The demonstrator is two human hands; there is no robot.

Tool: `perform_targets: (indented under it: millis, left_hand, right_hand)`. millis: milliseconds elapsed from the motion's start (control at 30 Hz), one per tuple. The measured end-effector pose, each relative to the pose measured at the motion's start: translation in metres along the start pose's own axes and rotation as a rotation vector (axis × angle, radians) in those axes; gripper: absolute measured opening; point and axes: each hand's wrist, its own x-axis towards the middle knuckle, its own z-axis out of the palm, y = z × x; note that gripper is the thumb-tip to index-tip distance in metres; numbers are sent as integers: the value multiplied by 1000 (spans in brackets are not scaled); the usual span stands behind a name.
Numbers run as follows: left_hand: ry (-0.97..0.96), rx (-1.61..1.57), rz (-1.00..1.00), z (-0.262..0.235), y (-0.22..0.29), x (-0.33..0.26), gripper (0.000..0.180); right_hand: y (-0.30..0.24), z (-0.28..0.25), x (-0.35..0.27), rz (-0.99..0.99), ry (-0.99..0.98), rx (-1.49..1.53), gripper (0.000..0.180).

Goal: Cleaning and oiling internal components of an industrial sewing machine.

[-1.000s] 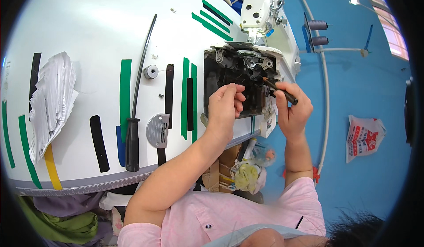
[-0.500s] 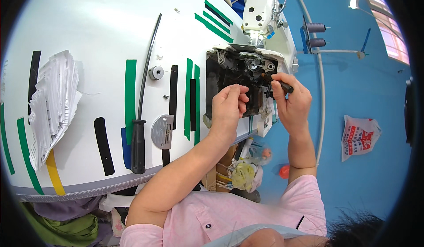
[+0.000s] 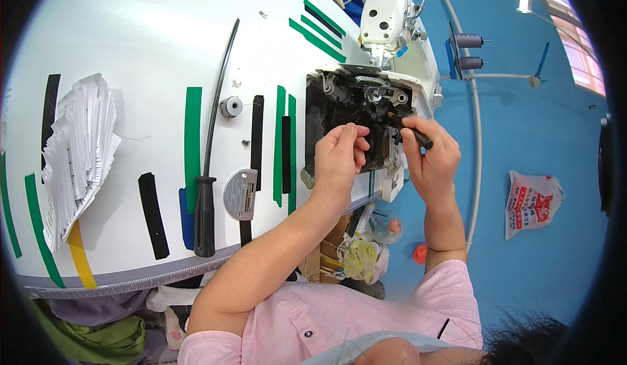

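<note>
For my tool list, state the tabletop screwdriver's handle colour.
The screwdriver's handle is black; the head view shows it best.

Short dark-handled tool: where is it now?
Right of centre in the head view, the tool is in the right hand, pointing over the dark opening.

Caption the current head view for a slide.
Right hand holding a dark tool at a sewing machine's open bed, left hand nearby.

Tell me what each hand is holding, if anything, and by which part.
The right hand grips a slim dark tool by its handle. The left hand is curled with fingertips drawn together; whether it pinches anything cannot be told.
</note>
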Motion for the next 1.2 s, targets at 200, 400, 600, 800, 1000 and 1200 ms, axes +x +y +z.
perform_targets:
  millis: [200, 400, 600, 800, 1000, 1200]
  left_hand:
    - [3, 7, 3, 1, 1, 0, 26]
    - [14, 13, 22, -4, 0, 3, 26]
    - [36, 46, 32, -5, 0, 9, 25]
    - [-79, 220, -2, 1, 5, 2, 32]
    - [-195, 523, 48, 16, -34, -40, 25]
    - [-22, 613, 234, -15, -30, -50, 18]
  right_hand:
    - [5, 8, -7, -18, -3, -38, 20]
    - [3, 14, -35, -192, 115, -29, 29]
    - [8, 25, -39, -166, 131, 13, 29]
    - [-6, 16, -78, -298, 217, 64, 31]
    - [-2, 16, -134, -291, 128, 42, 37]
    - [66, 3, -167, -30, 298, 198, 23]
